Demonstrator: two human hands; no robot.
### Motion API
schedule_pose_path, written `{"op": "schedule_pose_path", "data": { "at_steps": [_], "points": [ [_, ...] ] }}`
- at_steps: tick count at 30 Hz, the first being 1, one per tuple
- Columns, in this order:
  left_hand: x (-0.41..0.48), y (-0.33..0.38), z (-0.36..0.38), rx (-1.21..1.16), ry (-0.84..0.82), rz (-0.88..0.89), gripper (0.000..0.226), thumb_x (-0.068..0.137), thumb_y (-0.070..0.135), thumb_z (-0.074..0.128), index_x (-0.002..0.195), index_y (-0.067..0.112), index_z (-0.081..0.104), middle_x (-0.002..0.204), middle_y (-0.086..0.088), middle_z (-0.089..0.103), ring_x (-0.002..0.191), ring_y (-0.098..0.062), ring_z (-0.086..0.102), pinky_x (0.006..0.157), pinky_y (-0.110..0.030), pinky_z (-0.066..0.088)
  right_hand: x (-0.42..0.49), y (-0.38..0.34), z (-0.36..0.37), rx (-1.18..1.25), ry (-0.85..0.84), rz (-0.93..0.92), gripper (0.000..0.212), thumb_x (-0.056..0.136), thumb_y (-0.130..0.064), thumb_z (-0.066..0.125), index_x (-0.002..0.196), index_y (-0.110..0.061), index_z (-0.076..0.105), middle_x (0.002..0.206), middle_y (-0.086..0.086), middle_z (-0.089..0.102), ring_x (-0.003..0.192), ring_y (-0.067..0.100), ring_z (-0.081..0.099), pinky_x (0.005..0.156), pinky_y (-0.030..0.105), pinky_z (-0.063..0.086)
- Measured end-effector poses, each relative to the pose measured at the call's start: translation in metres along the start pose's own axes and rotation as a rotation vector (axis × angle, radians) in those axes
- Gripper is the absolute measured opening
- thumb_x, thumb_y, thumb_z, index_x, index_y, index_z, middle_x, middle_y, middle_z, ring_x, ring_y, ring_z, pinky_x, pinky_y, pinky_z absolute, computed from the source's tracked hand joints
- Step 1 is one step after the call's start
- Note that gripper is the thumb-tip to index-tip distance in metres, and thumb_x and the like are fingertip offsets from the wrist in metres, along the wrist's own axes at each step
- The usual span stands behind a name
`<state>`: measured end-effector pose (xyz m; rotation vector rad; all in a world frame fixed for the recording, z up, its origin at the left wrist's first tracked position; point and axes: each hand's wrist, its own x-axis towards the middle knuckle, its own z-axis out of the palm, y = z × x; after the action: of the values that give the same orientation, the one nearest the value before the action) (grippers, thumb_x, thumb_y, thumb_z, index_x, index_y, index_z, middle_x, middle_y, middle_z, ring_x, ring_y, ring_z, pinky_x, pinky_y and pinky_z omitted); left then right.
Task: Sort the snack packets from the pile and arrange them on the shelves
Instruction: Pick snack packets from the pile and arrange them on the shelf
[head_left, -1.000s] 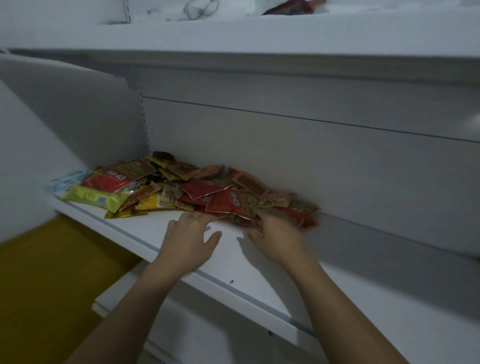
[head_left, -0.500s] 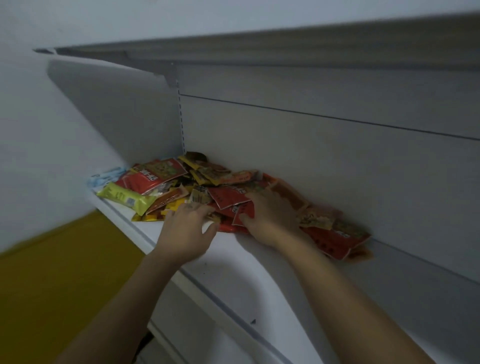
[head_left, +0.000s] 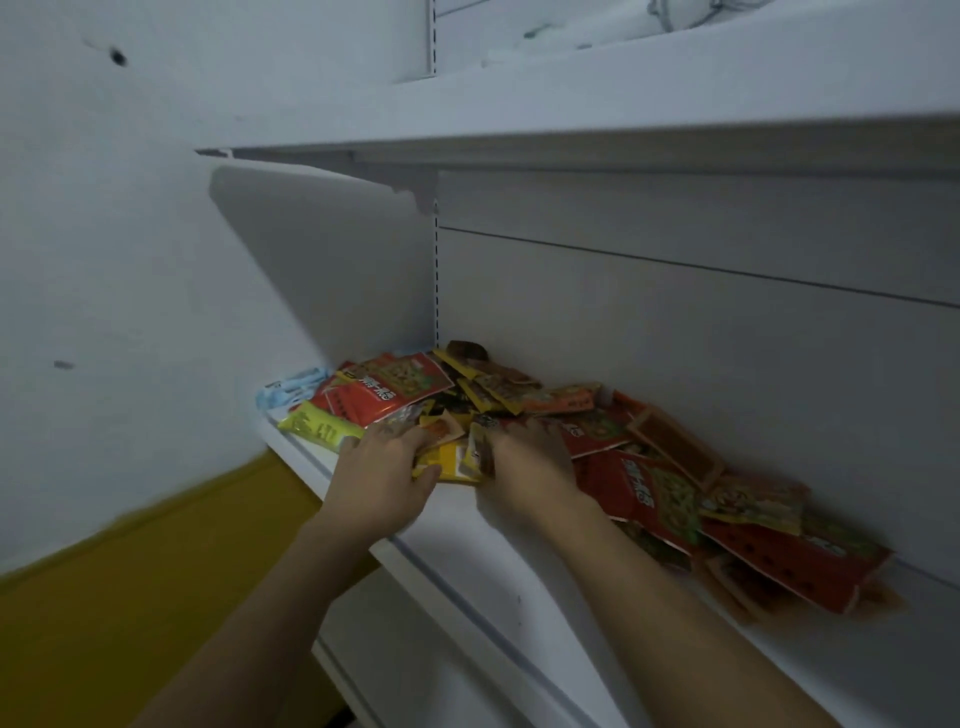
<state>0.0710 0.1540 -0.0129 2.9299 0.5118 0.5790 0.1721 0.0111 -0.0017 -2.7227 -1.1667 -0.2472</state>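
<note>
On the lower white painted metal shelf (head_left: 467, 561), backed by a white slotted back panel (head_left: 675, 338), we are logging a loose pile of glossy snack packets (head_left: 571, 431). The pile is lying along the back of this shelf, touching the panel. A second white upper shelf (head_left: 623, 124) is overhanging it. The room is showing a scuffed white wall (head_left: 130, 234) and a mustard-yellow floor (head_left: 130, 597).

The packets are flat, crinkled foil rectangles, mostly red and orange. A lime-green packet (head_left: 317, 428) and a pale blue packet (head_left: 291, 392) are lying at the left end.

The left hand (head_left: 382, 483) is pinching a flat yellow foil packet (head_left: 452, 460) at the pile's front edge, with the thumb on top and the fingers curled. The right hand (head_left: 524, 467) is lying palm down just beside it, fingers bending into the pile. We are unable to tell whether it is gripping anything, as motion blur is smearing that spot.
</note>
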Motion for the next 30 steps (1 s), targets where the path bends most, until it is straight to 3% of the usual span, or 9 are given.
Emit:
{"op": "schedule_pose_path", "data": {
  "at_steps": [4, 6, 10, 13, 16, 19, 23, 27, 30],
  "points": [
    [0.024, -0.012, 0.001, -0.031, 0.007, 0.085, 0.042, 0.096, 0.046, 0.049, 0.136, 0.033, 0.051, 0.133, 0.004, 0.055, 0.123, -0.021, 0.045, 0.099, -0.04, 0.033, 0.009, -0.008, 0.022, -0.071, 0.006, 0.051, 0.055, 0.091, -0.033, 0.055, 0.143, -0.025, 0.04, 0.136, 0.004, 0.051, 0.123, 0.03, 0.04, 0.104, 0.041, 0.03],
    [0.034, -0.019, 0.003, -0.07, 0.012, 0.132, 0.038, 0.097, 0.045, 0.048, 0.134, 0.034, 0.053, 0.134, 0.005, 0.054, 0.124, -0.021, 0.045, 0.098, -0.039, 0.033, 0.011, -0.011, 0.03, -0.139, 0.082, 0.063, 0.053, 0.091, -0.035, 0.056, 0.142, -0.022, 0.044, 0.129, 0.004, 0.056, 0.12, 0.03, 0.044, 0.101, 0.04, 0.032],
    [0.053, -0.033, 0.012, -0.134, 0.01, 0.243, 0.031, 0.098, 0.048, 0.045, 0.125, 0.039, 0.058, 0.124, 0.008, 0.058, 0.116, -0.018, 0.049, 0.091, -0.037, 0.034, 0.017, -0.014, 0.027, -0.193, 0.173, 0.046, 0.036, 0.086, -0.037, 0.062, 0.119, -0.022, 0.063, 0.104, 0.003, 0.068, 0.107, 0.03, 0.054, 0.095, 0.04, 0.035],
    [0.07, -0.042, 0.02, -0.131, 0.002, 0.305, 0.034, 0.098, 0.047, 0.045, 0.124, 0.032, 0.061, 0.119, 0.006, 0.062, 0.111, -0.018, 0.052, 0.088, -0.036, 0.038, 0.011, -0.015, 0.01, -0.105, 0.19, 0.06, 0.035, 0.091, -0.035, 0.054, 0.123, -0.024, 0.063, 0.111, 0.005, 0.067, 0.11, 0.031, 0.052, 0.096, 0.039, 0.032],
    [0.088, -0.045, 0.021, -0.138, -0.008, 0.343, 0.036, 0.095, 0.044, 0.049, 0.126, 0.028, 0.061, 0.118, 0.003, 0.065, 0.109, -0.022, 0.056, 0.087, -0.038, 0.039, 0.009, -0.014, -0.004, -0.03, 0.285, 0.086, 0.022, 0.097, -0.03, 0.053, 0.106, -0.019, 0.07, 0.1, 0.009, 0.069, 0.099, 0.033, 0.057, 0.077, 0.035, 0.032],
    [0.103, -0.039, 0.018, -0.148, -0.028, 0.394, 0.041, 0.092, 0.036, 0.056, 0.132, 0.026, 0.058, 0.125, -0.001, 0.063, 0.112, -0.026, 0.058, 0.093, -0.041, 0.04, 0.015, -0.008, -0.012, 0.065, 0.308, 0.236, 0.033, 0.097, -0.043, 0.052, 0.079, -0.018, 0.064, 0.08, 0.003, 0.066, 0.077, 0.025, 0.059, 0.061, 0.033, 0.031],
    [0.119, -0.032, 0.026, -0.169, -0.044, 0.437, 0.052, 0.086, 0.046, 0.055, 0.132, 0.022, 0.06, 0.128, -0.007, 0.062, 0.118, -0.033, 0.055, 0.097, -0.047, 0.041, 0.022, -0.002, -0.035, 0.24, 0.478, 0.417, 0.021, 0.091, -0.032, 0.063, 0.082, -0.013, 0.067, 0.07, -0.001, 0.06, 0.069, 0.02, 0.057, 0.06, 0.032, 0.04],
    [0.142, -0.016, 0.032, -0.094, -0.141, 0.436, 0.056, 0.095, 0.046, 0.05, 0.146, 0.024, 0.041, 0.15, -0.004, 0.042, 0.139, -0.026, 0.033, 0.108, -0.04, 0.026, 0.026, 0.008, -0.034, 0.066, 0.695, 0.411, 0.02, 0.089, -0.024, 0.059, 0.092, -0.012, 0.075, 0.075, 0.008, 0.06, 0.077, 0.031, 0.058, 0.061, 0.031, 0.039],
    [0.16, -0.003, 0.039, 0.006, -0.181, 0.466, 0.059, 0.095, 0.047, 0.051, 0.149, 0.029, 0.033, 0.154, -0.001, 0.034, 0.143, -0.025, 0.026, 0.111, -0.042, 0.023, 0.025, 0.011, -0.009, -0.129, 0.684, 0.381, 0.032, 0.081, -0.033, 0.05, 0.087, -0.021, 0.078, 0.074, 0.006, 0.063, 0.073, 0.031, 0.061, 0.064, 0.033, 0.045]
  ]
}}
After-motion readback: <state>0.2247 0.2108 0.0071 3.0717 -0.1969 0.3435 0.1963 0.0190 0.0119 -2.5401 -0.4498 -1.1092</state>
